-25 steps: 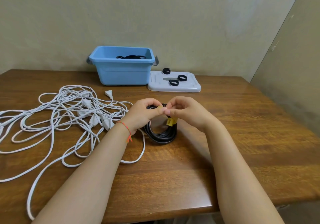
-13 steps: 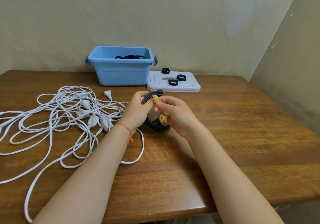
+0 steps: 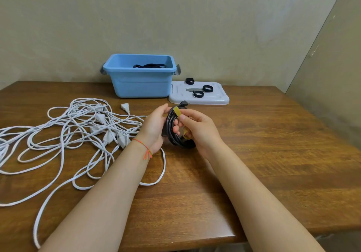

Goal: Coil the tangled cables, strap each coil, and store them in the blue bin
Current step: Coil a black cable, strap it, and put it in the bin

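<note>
1. At the centre of the frame, the left hand [image 3: 154, 127] grips a black cable coil [image 3: 176, 132] from its left side, fingers curled round the bundle and the thumb near its top.
2. The right hand [image 3: 197, 129] closes on the same coil from the right: thumb and forefinger pinch a yellow strap [image 3: 177, 111] that crosses the top of the coil, and more of the yellow band shows lower down between the fingers.
3. The coil stands upright on edge, held between both hands just over the wooden table [image 3: 263, 154]; whether its lower rim touches the wood I cannot tell.
4. A black plug [image 3: 184, 102] sticks out at the coil's top.
5. A thin red-orange string bracelet [image 3: 143, 146] circles the left wrist.
6. In the left half of the frame a tangle of white cables [image 3: 78, 134] sprawls over the table, several white plugs among the loops, one long loop running beneath the left forearm.
7. The blue bin [image 3: 140, 83] sits at upper centre against the wall, open, with a dark cable [image 3: 149, 65] visible inside.
8. Just right of the bin, touching or nearly so, lies a white lid [image 3: 220, 99], flat on the table.
9. On the lid rest three rolled black straps [image 3: 198, 94] and one flat grey strip [image 3: 190, 90].
</note>
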